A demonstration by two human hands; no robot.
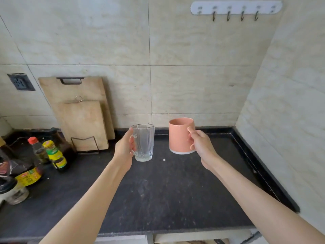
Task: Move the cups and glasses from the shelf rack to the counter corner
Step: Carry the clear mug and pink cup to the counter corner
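Left hand [125, 147] grips a clear ribbed glass [144, 143] by its handle, right hand [202, 144] holds a smooth pink mug [179, 136], both upright over the dark speckled counter [167, 191].

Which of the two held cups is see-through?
The clear ribbed glass mug, held by the left hand. The other, in the right hand, is an opaque salmon-pink ceramic mug.

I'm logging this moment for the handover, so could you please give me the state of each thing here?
Clear ribbed glass mug: upright, empty, held by its handle.
Salmon-pink ceramic mug: upright, held by its handle.
Left hand: grips the glass mug.
Right hand: grips the pink mug.
Two wooden cutting boards: leaning against the wall.
Yellow-labelled bottle: upright, capped.
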